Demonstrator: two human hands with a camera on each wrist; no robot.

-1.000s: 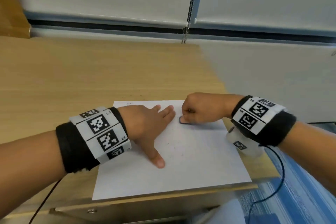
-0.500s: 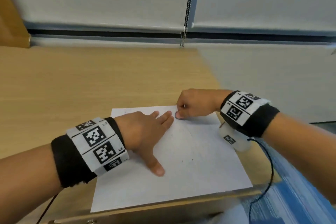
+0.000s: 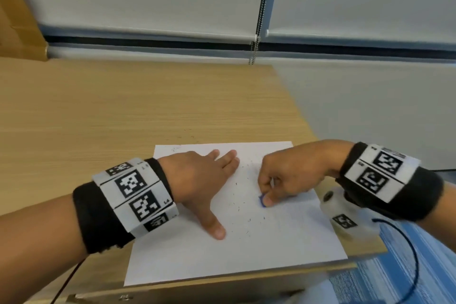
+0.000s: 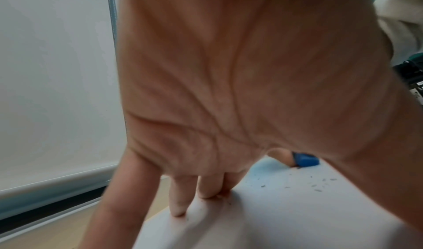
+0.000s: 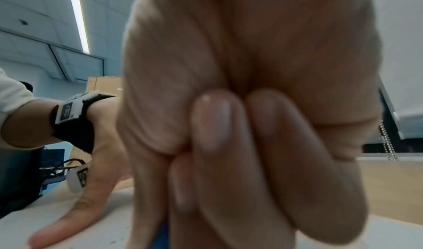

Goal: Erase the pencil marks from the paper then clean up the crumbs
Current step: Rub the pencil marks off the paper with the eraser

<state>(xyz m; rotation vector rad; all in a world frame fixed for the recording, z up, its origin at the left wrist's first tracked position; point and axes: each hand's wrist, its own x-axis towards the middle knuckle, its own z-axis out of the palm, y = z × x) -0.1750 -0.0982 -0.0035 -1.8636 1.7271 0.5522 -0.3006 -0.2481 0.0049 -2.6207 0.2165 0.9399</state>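
Note:
A white sheet of paper (image 3: 259, 252) lies at the near right corner of the wooden desk (image 3: 123, 111). My left hand (image 3: 209, 180) lies flat on the sheet's left half, fingers straight and thumb spread, and presses it down. My right hand (image 3: 283, 177) pinches a small blue eraser (image 3: 261, 200) against the paper near its middle; the eraser (image 4: 305, 160) shows past the palm in the left wrist view. Dark eraser crumbs (image 3: 240, 210) are scattered over the sheet around and below the eraser, and crumbs (image 4: 318, 189) show in the left wrist view too.
A few crumbs (image 3: 187, 134) lie on the desk beyond the paper's far edge. The desk's right edge (image 3: 328, 155) runs close to my right wrist, with blue carpet (image 3: 419, 279) below. White roller blinds with a bead chain (image 3: 256, 39) hang behind the desk.
My right hand has slid the eraser from the sheet's far edge, beside my left fingertips, towards me to the middle of the paper. My left hand stays flat on the paper.

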